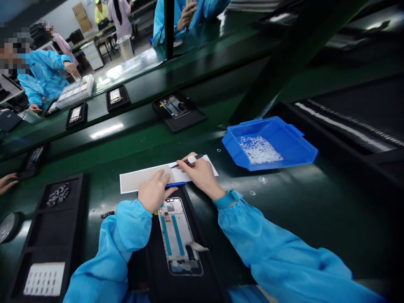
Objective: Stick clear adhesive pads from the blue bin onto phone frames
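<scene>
My left hand (154, 191) presses its fingertips on a white-edged strip of sheet (132, 182). A slim blue pen-like tool (176, 184) juts out between its thumb and fingers. Over the right part of the sheet, my right hand (202, 173) is closed around dark tweezers (198, 157) with a white patch on them; their tip points at the sheet near my left fingertips. Just below my hands lies a phone frame (176, 240) with two blue strips and a lifted film tab (198, 246), on a black tray (158, 277).
To the right, a blue bin (296, 147) holds many small clear rings, with a few loose on the green bench (284, 202). On the left is a black compartment tray (47, 229) with small black parts. Further phone trays (181, 122) stand beyond. Co-workers in blue sit across.
</scene>
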`<state>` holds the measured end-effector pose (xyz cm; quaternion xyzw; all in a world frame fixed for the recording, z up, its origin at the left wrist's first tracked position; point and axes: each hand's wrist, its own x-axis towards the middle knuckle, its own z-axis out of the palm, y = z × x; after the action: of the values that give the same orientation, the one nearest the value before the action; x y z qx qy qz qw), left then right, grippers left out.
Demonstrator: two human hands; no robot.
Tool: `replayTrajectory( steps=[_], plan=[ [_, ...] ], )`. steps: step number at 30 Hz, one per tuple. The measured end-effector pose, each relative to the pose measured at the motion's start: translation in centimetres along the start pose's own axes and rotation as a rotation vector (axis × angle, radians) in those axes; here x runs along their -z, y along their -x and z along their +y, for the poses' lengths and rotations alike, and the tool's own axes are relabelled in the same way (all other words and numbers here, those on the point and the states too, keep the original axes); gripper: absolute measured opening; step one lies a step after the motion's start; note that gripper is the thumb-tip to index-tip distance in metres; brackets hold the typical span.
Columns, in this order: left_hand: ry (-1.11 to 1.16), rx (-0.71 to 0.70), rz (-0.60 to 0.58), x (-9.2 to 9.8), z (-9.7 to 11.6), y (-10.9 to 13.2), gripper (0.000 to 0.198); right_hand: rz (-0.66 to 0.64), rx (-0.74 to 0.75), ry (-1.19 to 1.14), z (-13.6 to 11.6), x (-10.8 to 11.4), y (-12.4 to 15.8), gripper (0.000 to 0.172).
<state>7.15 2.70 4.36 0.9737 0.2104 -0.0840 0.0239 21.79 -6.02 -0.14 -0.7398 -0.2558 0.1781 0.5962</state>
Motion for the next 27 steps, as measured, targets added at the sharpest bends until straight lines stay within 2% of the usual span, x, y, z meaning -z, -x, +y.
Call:
replayTrajectory(
  steps=[5,8,10,11,14,16,21,27],
  plan=[
    [0.134,-0.006,0.05,-0.2,-0.6,0.0,0.045,0.074,0.02,-0.132,-0.5,0.6,1.0,0.034],
    [0.361,0.023,0.19,0.1,-1.5,0.3,0.035,0.121,0.015,-0.23,-1.0,1.7,3.5,0.036],
    [0.509,0.072,0.258,0.4,-2.1,0.6,0.029,0.085,-0.023,-0.258,-1.2,2.2,5.8,0.036],
    [0.567,0.089,0.231,0.6,-2.3,0.8,0.029,0.046,-0.049,-0.245,-1.3,2.4,6.9,0.036],
    [0.68,0.063,-0.014,0.7,-2.3,1.3,0.03,-0.05,-0.1,-0.171,-1.2,2.3,9.2,0.037],
    [0.704,0.02,-0.136,0.5,-2.1,1.4,0.028,-0.076,-0.108,-0.132,-1.0,1.9,9.7,0.038],
    [0.64,-0.011,-0.215,0.0,-1.9,1.2,0.029,-0.116,-0.126,-0.089,-0.9,1.3,9.3,0.035],
    [0.682,-0.014,-0.263,0.4,-1.8,1.1,0.026,-0.115,-0.086,-0.046,-1.5,1.3,9.1,0.032]
  ],
)
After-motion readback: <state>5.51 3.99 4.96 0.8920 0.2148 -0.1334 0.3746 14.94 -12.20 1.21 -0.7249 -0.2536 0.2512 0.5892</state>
